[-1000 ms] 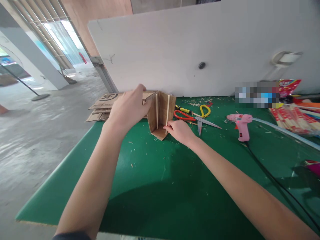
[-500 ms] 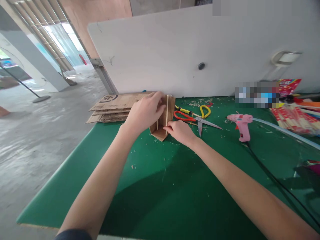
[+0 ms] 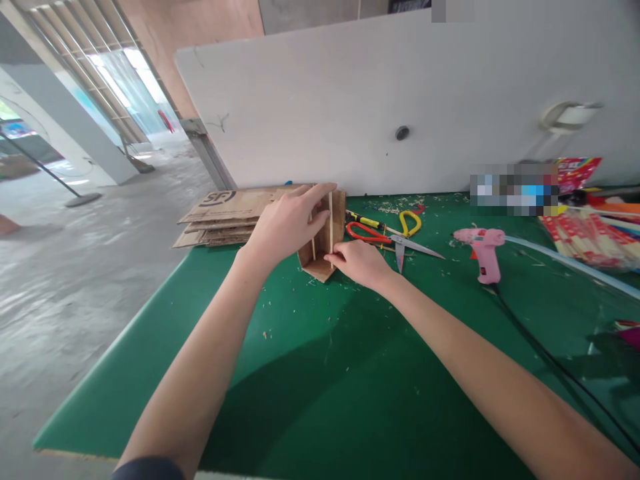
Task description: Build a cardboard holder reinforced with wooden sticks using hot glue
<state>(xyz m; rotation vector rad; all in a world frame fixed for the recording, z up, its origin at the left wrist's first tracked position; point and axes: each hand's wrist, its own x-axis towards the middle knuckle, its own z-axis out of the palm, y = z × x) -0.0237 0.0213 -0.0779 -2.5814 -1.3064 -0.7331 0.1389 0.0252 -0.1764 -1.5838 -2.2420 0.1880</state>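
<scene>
A small open-fronted cardboard box [image 3: 339, 217] stands upright on the green table, with thin wooden sticks inside. My left hand [image 3: 287, 223] is closed around the box's upper left side, its index finger reaching over to the top of the front wooden stick [image 3: 331, 223]. Low on that same stick, the thumb and fingers of my right hand [image 3: 364, 263] are pinched. A second stick [image 3: 314, 249] stands further left in the box, its upper part hidden by my left hand. Orange-and-yellow-handled scissors [image 3: 395, 239] lie open just right of the box.
Stacked flat cardboard [image 3: 225, 207] lies behind my left hand. A pink glue gun [image 3: 483, 247] with a black cord stands to the right. Packaged sticks [image 3: 590, 233] lie at the far right. A yellow-black cutter [image 3: 364, 219] rests behind the scissors. A white board [image 3: 320, 113] borders the table's back.
My left index finger has stretched out to the top of the front stick. The box and stick have shifted very slightly left; my right hand keeps its pinch low on the stick.
</scene>
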